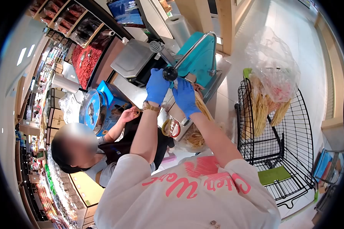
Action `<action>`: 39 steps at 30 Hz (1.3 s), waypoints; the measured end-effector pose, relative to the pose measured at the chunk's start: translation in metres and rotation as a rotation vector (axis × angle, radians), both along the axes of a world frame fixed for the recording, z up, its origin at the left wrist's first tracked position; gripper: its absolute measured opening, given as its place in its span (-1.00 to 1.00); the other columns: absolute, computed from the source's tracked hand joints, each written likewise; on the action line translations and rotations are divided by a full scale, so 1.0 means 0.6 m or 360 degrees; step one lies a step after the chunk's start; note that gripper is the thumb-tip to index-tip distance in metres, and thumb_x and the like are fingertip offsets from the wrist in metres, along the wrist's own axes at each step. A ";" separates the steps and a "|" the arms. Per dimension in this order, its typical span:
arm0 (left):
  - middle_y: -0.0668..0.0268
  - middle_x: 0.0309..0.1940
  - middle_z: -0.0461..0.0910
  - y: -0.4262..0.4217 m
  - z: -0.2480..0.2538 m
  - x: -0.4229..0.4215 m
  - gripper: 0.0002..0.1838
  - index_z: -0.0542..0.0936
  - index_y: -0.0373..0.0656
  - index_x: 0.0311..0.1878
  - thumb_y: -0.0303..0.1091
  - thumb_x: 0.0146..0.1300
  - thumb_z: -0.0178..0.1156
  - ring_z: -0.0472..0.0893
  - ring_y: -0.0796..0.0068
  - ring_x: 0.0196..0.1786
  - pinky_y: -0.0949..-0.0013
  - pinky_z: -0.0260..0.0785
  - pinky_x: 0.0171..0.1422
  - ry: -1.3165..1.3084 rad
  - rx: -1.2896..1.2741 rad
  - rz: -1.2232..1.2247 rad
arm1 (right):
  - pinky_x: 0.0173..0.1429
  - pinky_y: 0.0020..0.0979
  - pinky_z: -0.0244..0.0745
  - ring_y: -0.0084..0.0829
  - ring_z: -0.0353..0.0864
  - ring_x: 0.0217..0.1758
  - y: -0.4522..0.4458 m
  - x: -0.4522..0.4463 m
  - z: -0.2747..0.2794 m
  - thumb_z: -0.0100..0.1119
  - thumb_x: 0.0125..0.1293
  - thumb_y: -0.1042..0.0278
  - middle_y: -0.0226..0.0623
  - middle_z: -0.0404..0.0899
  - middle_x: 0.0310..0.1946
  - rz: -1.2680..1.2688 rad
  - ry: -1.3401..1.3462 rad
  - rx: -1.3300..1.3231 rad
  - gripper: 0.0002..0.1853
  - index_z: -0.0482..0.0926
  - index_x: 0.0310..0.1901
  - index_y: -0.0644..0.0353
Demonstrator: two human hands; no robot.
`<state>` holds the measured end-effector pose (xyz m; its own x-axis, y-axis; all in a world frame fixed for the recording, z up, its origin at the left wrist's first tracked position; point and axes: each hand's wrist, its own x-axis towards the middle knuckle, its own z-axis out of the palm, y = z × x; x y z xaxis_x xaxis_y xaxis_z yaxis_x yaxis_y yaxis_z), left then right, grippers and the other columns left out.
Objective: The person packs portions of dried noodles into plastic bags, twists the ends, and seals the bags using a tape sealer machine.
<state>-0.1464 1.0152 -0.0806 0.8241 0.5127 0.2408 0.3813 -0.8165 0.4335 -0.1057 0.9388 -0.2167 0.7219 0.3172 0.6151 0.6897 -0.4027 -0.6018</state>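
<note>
My blue-gloved left hand (158, 87) is closed right beside the black ball knob (170, 73) of a metal lever. The knob partly covers its fingertips, so what they grip is hidden. My right hand (185, 97), also in a blue glove, is closed over long pale-yellow dried sticks (203, 105) at the front of a teal machine (195, 53). Its fingers come close to my left hand, below the knob. The curved metal bar (191, 50) of the lever runs from the knob over the teal body. A clear bag of dried pieces (195, 138) lies under my right forearm.
A co-worker (103, 149) stands close on my left, one bare hand raised near my left wrist. Beyond are a scale (133, 61), a blue machine (112, 101) with a round pan and a plastic roll (178, 27). A wire cart (279, 141) with bagged sticks stands right.
</note>
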 end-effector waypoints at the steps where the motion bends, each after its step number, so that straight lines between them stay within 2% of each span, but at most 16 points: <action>1: 0.03 -0.08 0.37 0.006 -0.009 0.001 -0.76 0.51 -0.16 -0.19 -0.33 0.04 0.18 0.51 -0.05 -0.15 0.12 0.41 -0.14 0.0004 -0.0002 0.0000 | 0.16 -0.15 0.23 -0.13 0.40 0.02 -0.016 -0.008 0.006 0.11 0.13 0.23 -0.08 0.43 -0.04 0.0076 -0.0046 -0.0002 -0.47 0.30 0.12 0.27; 4: 0.01 -0.11 0.40 0.022 -0.031 0.000 -0.76 0.50 -0.19 -0.21 -0.36 0.03 0.17 0.49 -0.14 -0.15 0.15 0.41 -0.12 -0.0156 -0.0212 0.0049 | 0.31 -0.10 0.07 -0.07 0.22 0.22 -0.055 -0.038 0.009 0.12 0.12 0.21 -0.02 0.21 0.19 0.0174 0.0014 -0.0278 -0.26 0.07 0.29 0.29; 7: 0.24 -0.15 0.44 0.019 -0.012 0.000 -0.83 0.43 -0.10 -0.12 -0.36 0.22 0.06 0.53 0.30 -0.16 0.19 0.53 -0.17 -0.0155 -0.1672 0.0118 | 0.35 -0.04 -0.01 -0.04 0.10 0.32 -0.059 -0.044 0.005 0.12 0.09 0.22 -0.02 0.04 0.30 0.0183 0.0005 -0.0391 -0.17 -0.07 0.35 0.24; 8: 0.35 -0.17 0.44 0.026 -0.018 -0.006 -0.86 0.38 -0.02 -0.08 -0.34 0.31 -0.04 0.49 0.48 -0.15 0.16 0.57 -0.20 -0.0159 -0.1842 -0.0016 | 0.37 -0.01 -0.05 -0.02 0.05 0.35 -0.059 -0.043 0.003 0.12 0.08 0.25 -0.02 -0.02 0.33 0.0220 0.0027 -0.0386 -0.14 -0.11 0.37 0.23; 12: 0.34 -0.18 0.46 0.024 -0.066 -0.001 -0.91 0.37 -0.01 -0.13 -0.31 0.34 -0.07 0.51 0.48 -0.17 0.12 0.58 -0.19 -0.0650 -0.2407 -0.0174 | 0.38 0.01 -0.11 0.02 -0.01 0.37 -0.059 -0.043 0.009 0.09 0.06 0.31 -0.02 -0.05 0.35 0.0244 0.0047 -0.0419 -0.15 -0.12 0.37 0.24; 15: 0.33 -0.18 0.46 0.016 -0.080 -0.006 -0.91 0.36 0.00 -0.18 -0.25 0.34 -0.04 0.53 0.47 -0.18 0.15 0.60 -0.23 -0.0778 -0.2537 -0.0328 | 0.34 -0.05 0.06 0.01 0.18 0.29 -0.089 -0.027 0.006 0.03 0.06 0.44 0.01 -0.04 0.34 0.0300 0.0029 -0.0331 -0.26 0.04 0.33 0.22; 18: 0.33 -0.22 0.47 0.002 -0.091 -0.009 -0.91 0.35 0.02 -0.22 -0.23 0.34 -0.03 0.55 0.43 -0.15 0.19 0.62 -0.27 -0.0844 -0.2456 -0.0289 | 0.01 -0.33 0.49 -0.26 0.59 -0.10 -0.148 -0.004 0.058 -0.03 0.10 0.62 -0.09 0.54 -0.10 0.0710 0.0665 0.0434 -0.68 0.53 -0.09 0.23; 19: 0.33 -0.23 0.47 -0.002 -0.088 -0.013 -0.91 0.35 0.02 -0.22 -0.23 0.34 -0.02 0.55 0.42 -0.13 0.19 0.62 -0.27 -0.0868 -0.2392 -0.0209 | 0.01 -0.33 0.49 -0.26 0.59 -0.10 -0.156 -0.013 0.129 -0.03 0.10 0.62 -0.09 0.54 -0.10 0.0711 0.0665 0.0429 -0.68 0.53 -0.09 0.23; 21: 0.32 -0.25 0.47 0.003 -0.078 -0.014 -0.92 0.36 0.00 -0.22 -0.25 0.33 -0.03 0.56 0.42 -0.13 0.23 0.62 -0.28 -0.0799 -0.2429 -0.0182 | -0.11 -0.44 0.52 -0.43 0.60 -0.16 -0.148 -0.033 0.258 0.03 0.16 0.54 -0.30 0.60 -0.42 0.0976 0.1311 0.1333 -0.84 0.57 -0.23 0.25; 22: 0.31 -0.25 0.47 0.013 -0.080 -0.010 -0.92 0.36 0.00 -0.22 -0.26 0.33 -0.03 0.57 0.41 -0.15 0.24 0.62 -0.26 -0.0761 -0.2456 -0.0243 | -0.11 -0.44 0.52 -0.43 0.60 -0.16 -0.128 -0.031 0.304 0.03 0.16 0.54 -0.30 0.60 -0.42 0.0976 0.1312 0.1327 -0.84 0.57 -0.23 0.25; 24: 0.29 -0.27 0.48 0.016 -0.070 -0.006 -0.93 0.37 -0.02 -0.21 -0.28 0.32 -0.01 0.58 0.43 -0.26 0.23 0.59 -0.16 -0.0856 -0.2585 -0.0372 | -0.39 -0.59 0.46 -0.56 0.56 -0.43 -0.084 -0.016 0.362 -0.07 0.24 0.44 -0.35 0.53 -0.53 0.1027 0.2128 0.1529 -0.86 0.50 -0.30 0.25; 27: 0.32 -0.27 0.46 0.061 -0.112 -0.007 -0.92 0.38 -0.04 -0.22 -0.31 0.30 0.03 0.55 0.47 -0.30 0.20 0.56 -0.10 -0.0799 -0.2653 -0.0513 | -0.52 -0.60 0.37 -0.61 0.48 -0.53 -0.047 -0.066 0.230 0.01 0.19 0.42 -0.36 0.53 -0.55 0.1171 0.1792 0.1700 -0.92 0.43 -0.41 0.20; 29: 0.37 -0.26 0.45 0.060 -0.096 -0.012 -0.90 0.37 -0.07 -0.24 -0.30 0.30 0.05 0.52 0.52 -0.31 0.20 0.57 -0.13 -0.0800 -0.2545 -0.0497 | -0.52 -0.59 0.33 -0.64 0.47 -0.53 -0.066 -0.142 0.209 0.06 0.15 0.48 -0.37 0.50 -0.58 0.1049 0.2057 0.1049 -0.91 0.37 -0.47 0.18; 32: 0.38 -0.25 0.42 0.086 -0.082 -0.008 -0.88 0.35 -0.11 -0.24 -0.30 0.31 0.04 0.54 0.42 -0.18 -0.06 0.55 -0.13 -0.0485 -0.2571 -0.0560 | -0.48 -0.60 0.31 -0.65 0.47 -0.51 -0.026 -0.211 0.096 0.09 0.12 0.52 -0.39 0.47 -0.57 0.0872 0.2186 0.1005 -0.90 0.36 -0.47 0.19; 35: 0.38 -0.25 0.42 0.109 -0.087 -0.008 -0.86 0.35 -0.10 -0.24 -0.28 0.30 0.05 0.56 0.41 -0.20 -0.05 0.56 -0.14 -0.0375 -0.2554 -0.0655 | -0.51 -0.52 0.36 -0.59 0.45 -0.64 -0.001 -0.241 -0.032 0.10 0.17 0.45 -0.35 0.46 -0.61 0.0730 0.1801 0.1063 -0.86 0.35 -0.46 0.22; 39: 0.41 -0.26 0.42 0.107 -0.083 -0.007 -0.87 0.36 -0.06 -0.27 -0.26 0.31 0.04 0.56 0.43 -0.21 -0.02 0.55 -0.15 -0.0378 -0.2524 -0.0581 | -0.51 -0.45 0.38 -0.54 0.48 -0.64 -0.003 -0.234 -0.114 0.08 0.18 0.38 -0.36 0.46 -0.66 0.0678 0.1220 0.0648 -0.89 0.41 -0.39 0.21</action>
<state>-0.1506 1.0792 -0.1305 0.9729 0.1543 -0.1720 0.0867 0.4464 0.8906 -0.2463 0.9371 -0.2849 0.8467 0.5118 0.1455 0.0915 0.1294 -0.9874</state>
